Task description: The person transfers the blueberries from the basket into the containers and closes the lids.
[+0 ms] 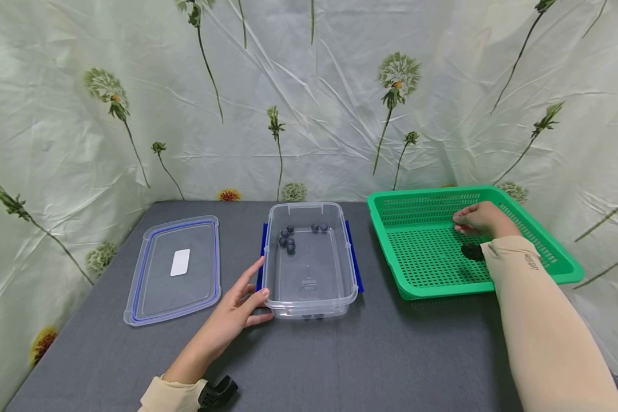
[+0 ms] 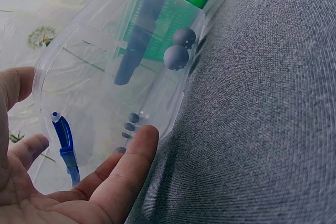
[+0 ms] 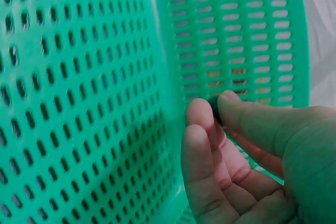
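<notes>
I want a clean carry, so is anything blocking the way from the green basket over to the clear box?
Nothing visible does. The box stands open, its lid off to its far side. Only bare table separates it from the basket.

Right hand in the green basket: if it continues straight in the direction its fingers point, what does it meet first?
The right hand points toward the far side of the basket. Going straight on, it would probably meet the perforated far wall first; nothing else shows between, though depth is hard to judge.

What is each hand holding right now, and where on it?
The right hand pinches a small dark berry between thumb and fingertips inside the green basket. The left hand touches the clear container at its near left corner.
</notes>
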Motion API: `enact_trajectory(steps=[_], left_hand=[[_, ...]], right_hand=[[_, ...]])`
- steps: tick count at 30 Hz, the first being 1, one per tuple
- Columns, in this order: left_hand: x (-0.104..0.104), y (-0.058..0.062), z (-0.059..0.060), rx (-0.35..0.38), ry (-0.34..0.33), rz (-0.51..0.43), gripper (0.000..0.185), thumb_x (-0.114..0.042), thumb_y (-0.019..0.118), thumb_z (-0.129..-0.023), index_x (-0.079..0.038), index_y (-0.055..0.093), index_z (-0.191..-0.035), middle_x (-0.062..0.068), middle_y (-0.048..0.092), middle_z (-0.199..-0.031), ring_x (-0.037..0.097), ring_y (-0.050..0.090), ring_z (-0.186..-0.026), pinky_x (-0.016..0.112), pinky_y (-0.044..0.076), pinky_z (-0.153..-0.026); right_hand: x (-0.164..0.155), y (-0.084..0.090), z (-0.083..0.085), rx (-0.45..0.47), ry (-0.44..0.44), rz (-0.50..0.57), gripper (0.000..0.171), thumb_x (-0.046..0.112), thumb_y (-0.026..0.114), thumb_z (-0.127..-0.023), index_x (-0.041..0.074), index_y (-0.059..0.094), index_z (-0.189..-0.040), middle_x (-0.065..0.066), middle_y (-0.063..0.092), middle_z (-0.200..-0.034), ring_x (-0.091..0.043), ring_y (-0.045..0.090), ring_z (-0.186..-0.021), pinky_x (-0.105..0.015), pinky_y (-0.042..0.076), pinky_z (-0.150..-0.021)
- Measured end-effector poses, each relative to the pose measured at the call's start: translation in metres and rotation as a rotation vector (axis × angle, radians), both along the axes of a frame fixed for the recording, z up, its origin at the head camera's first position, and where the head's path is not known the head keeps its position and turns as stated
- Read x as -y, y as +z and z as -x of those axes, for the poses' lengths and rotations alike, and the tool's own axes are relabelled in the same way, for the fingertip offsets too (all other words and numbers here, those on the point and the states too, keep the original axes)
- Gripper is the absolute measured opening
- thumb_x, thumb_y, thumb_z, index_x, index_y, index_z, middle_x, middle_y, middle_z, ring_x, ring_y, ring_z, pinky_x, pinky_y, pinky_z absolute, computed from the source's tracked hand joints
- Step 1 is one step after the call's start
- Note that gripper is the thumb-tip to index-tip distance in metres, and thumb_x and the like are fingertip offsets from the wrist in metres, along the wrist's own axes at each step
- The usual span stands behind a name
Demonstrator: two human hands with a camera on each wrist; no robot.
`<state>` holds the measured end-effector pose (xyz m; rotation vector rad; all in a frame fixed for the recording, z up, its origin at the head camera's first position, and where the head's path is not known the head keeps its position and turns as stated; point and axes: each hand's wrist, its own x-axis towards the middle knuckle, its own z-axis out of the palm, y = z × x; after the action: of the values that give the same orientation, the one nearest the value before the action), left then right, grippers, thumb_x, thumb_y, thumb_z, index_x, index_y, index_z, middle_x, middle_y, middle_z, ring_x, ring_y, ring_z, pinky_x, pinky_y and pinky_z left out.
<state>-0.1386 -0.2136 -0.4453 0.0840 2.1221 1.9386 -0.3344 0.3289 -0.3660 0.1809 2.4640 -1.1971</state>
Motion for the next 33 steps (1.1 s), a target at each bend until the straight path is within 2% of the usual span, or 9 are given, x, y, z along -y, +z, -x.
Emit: enact_trajectory(steps=[5, 12, 23, 33], left_hand=[[0.000, 0.001, 0.000, 0.011, 0.000, 0.002, 0.071, -0.022, 0.058, -0.113, -0.050, 0.024, -0.168, 0.032, 0.035, -0.160, 0.037, 0.062, -0.129, 0.048, 0.063, -0.104], [0.002, 0.002, 0.001, -0.006, -0.015, -0.005, 0.070, -0.023, 0.057, -0.113, -0.045, 0.022, -0.170, 0.035, 0.031, -0.162, 0.039, 0.061, -0.131, 0.050, 0.062, -0.104], [0.002, 0.002, 0.000, -0.010, -0.020, -0.001, 0.070, -0.026, 0.058, -0.113, -0.044, 0.021, -0.170, 0.035, 0.031, -0.162, 0.040, 0.060, -0.132, 0.052, 0.062, -0.105], [0.002, 0.002, 0.000, -0.012, -0.012, 0.007, 0.070, -0.026, 0.058, -0.113, -0.045, 0.022, -0.170, 0.034, 0.033, -0.161, 0.040, 0.061, -0.132, 0.053, 0.062, -0.104]], right_hand=[[0.009, 0.003, 0.002, -0.022, 0.045, 0.001, 0.049, 0.013, 0.051, -0.114, -0.018, 0.041, -0.150, 0.007, 0.072, -0.093, 0.001, 0.069, -0.078, -0.020, 0.063, -0.076], [0.032, 0.009, 0.006, -0.077, 0.107, -0.006, 0.051, 0.017, 0.052, -0.115, -0.016, 0.043, -0.153, 0.012, 0.074, -0.092, 0.002, 0.070, -0.080, -0.019, 0.062, -0.079], [0.073, 0.023, 0.007, -0.110, 0.175, 0.102, 0.055, 0.023, 0.056, -0.114, -0.012, 0.044, -0.154, 0.011, 0.072, -0.101, 0.002, 0.070, -0.090, -0.019, 0.062, -0.088], [0.118, 0.039, 0.001, -0.151, 0.250, 0.189, 0.047, 0.017, 0.057, -0.113, -0.013, 0.050, -0.149, 0.010, 0.074, -0.097, 0.000, 0.072, -0.088, -0.018, 0.062, -0.082]])
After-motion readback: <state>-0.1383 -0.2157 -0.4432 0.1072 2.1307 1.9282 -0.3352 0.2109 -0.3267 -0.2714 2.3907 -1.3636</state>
